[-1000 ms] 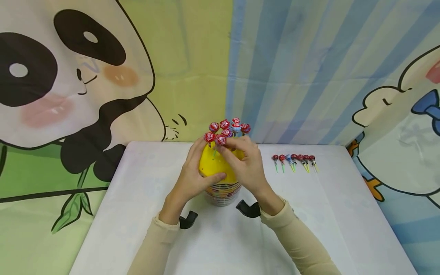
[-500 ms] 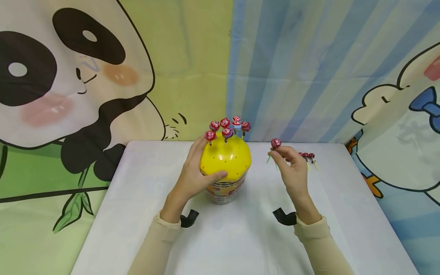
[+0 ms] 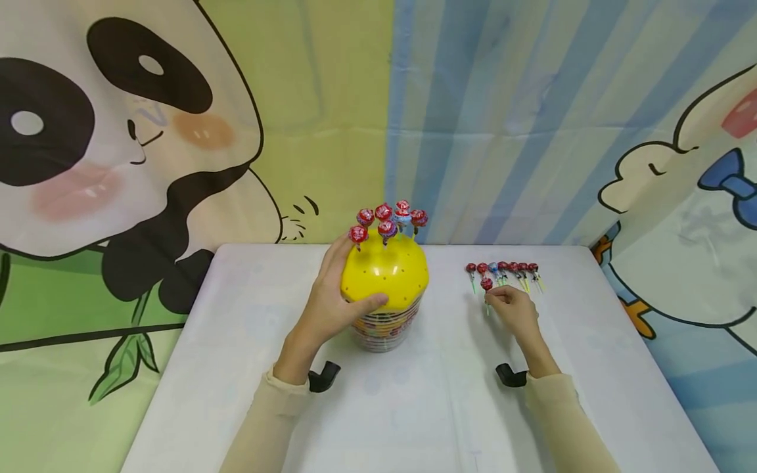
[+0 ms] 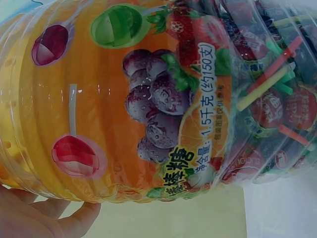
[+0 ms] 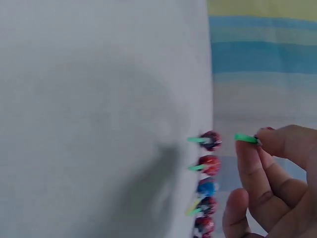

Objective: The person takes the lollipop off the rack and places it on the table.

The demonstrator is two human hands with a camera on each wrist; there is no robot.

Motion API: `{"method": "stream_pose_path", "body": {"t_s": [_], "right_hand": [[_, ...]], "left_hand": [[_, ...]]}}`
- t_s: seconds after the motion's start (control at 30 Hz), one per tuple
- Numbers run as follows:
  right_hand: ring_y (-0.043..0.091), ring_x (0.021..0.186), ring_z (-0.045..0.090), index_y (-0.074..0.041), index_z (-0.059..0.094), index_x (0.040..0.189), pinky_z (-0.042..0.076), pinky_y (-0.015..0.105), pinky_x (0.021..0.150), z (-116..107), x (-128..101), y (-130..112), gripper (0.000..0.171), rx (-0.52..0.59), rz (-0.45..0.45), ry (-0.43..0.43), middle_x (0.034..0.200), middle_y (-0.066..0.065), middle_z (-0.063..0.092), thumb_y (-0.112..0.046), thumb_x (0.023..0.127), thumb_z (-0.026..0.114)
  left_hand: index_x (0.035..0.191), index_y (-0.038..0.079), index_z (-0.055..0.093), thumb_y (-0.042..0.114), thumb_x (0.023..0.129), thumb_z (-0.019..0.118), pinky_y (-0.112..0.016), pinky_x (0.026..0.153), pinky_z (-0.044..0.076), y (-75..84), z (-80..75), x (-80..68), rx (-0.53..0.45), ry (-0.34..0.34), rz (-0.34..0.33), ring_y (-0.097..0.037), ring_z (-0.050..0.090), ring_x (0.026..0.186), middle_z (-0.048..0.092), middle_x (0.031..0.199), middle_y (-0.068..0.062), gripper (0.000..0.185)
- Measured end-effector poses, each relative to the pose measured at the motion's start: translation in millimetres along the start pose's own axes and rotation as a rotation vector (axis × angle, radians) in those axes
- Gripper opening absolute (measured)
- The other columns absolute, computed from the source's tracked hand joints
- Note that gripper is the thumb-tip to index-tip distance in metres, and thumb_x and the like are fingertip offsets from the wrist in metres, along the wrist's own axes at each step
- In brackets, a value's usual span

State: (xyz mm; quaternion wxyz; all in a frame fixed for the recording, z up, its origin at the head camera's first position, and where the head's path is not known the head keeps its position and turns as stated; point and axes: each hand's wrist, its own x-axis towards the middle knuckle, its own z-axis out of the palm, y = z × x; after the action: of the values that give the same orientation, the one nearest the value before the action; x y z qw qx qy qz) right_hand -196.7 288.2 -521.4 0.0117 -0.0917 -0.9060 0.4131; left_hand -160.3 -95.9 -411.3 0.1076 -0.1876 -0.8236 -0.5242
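Observation:
A clear ribbed jar (image 3: 384, 334) of wrapped lollipops, with a yellow domed lid (image 3: 393, 281) full of small holes, stands upright on the table. My left hand (image 3: 325, 305) holds its left side, thumb across the front of the lid. Several lollipops (image 3: 387, 228) stick up from the back of that lid. Between thumb and fingertips, my right hand (image 3: 517, 312) pinches a red-wrapped lollipop (image 3: 487, 284) by its green stick, just in front of a row of lollipops (image 3: 513, 267). The right wrist view shows the green stick (image 5: 244, 138); its candy head is mostly hidden by the fingers.
The white table (image 3: 437, 414) carries the jar at centre and the lollipop row at the back right, heads toward the rear edge. Behind hangs a cartoon-printed cloth (image 3: 331, 118). A black strap end (image 3: 324, 377) juts from each wrist.
My right hand has pulled a lollipop away from the front of the lid, carried it right and lowered it near the row. The left hand has stayed on the jar.

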Motion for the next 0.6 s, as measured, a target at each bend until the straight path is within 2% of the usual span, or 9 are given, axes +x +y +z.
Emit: {"method": "stream_pose_path", "body": {"t_s": [0.1,0.23,0.33,0.5,0.6], "right_hand": [[0.024,0.085,0.061,-0.007,0.074,0.105,0.041,0.047,0.080,7,4,13,0.028,-0.056,0.034,-0.066,0.090,0.003,0.072,-0.032,0.095,0.066],[0.024,0.085,0.061,-0.008,0.074,0.101,0.043,0.047,0.078,13,6,21,0.027,-0.087,0.050,-0.104,0.089,0.001,0.071,-0.033,0.094,0.066],[0.024,0.086,0.060,-0.008,0.074,0.101,0.041,0.052,0.083,16,6,22,0.027,-0.095,0.067,-0.111,0.089,0.002,0.071,-0.033,0.093,0.067],[0.027,0.085,0.059,-0.008,0.074,0.099,0.029,0.069,0.093,20,6,20,0.027,-0.108,0.080,-0.098,0.085,0.002,0.070,-0.033,0.093,0.068],[0.029,0.085,0.059,-0.008,0.074,0.098,0.025,0.072,0.094,21,5,18,0.026,-0.109,0.083,-0.088,0.084,0.002,0.069,-0.032,0.093,0.067]], "left_hand": [[0.156,0.046,0.026,0.057,0.076,0.079,-0.051,0.100,0.046,0.7,0.5,0.0,0.005,0.000,-0.004,-0.023,0.040,0.135,0.018,0.160,0.018,0.097],[0.156,0.045,0.026,0.058,0.076,0.079,-0.051,0.100,0.046,0.5,0.7,0.1,0.003,0.000,-0.002,-0.022,0.039,0.136,0.018,0.160,0.019,0.096],[0.156,0.045,0.026,0.058,0.076,0.079,-0.051,0.100,0.046,0.5,0.6,-0.1,-0.002,-0.002,-0.002,-0.022,0.039,0.136,0.018,0.160,0.018,0.096],[0.156,0.046,0.024,0.058,0.076,0.079,-0.052,0.099,0.046,1.0,-0.2,-0.8,0.003,-0.004,-0.006,-0.024,0.040,0.136,0.017,0.160,0.018,0.097],[0.156,0.046,0.024,0.058,0.077,0.078,-0.052,0.099,0.047,1.0,0.0,-0.7,0.007,-0.003,-0.005,-0.024,0.041,0.135,0.017,0.160,0.018,0.097]]}}
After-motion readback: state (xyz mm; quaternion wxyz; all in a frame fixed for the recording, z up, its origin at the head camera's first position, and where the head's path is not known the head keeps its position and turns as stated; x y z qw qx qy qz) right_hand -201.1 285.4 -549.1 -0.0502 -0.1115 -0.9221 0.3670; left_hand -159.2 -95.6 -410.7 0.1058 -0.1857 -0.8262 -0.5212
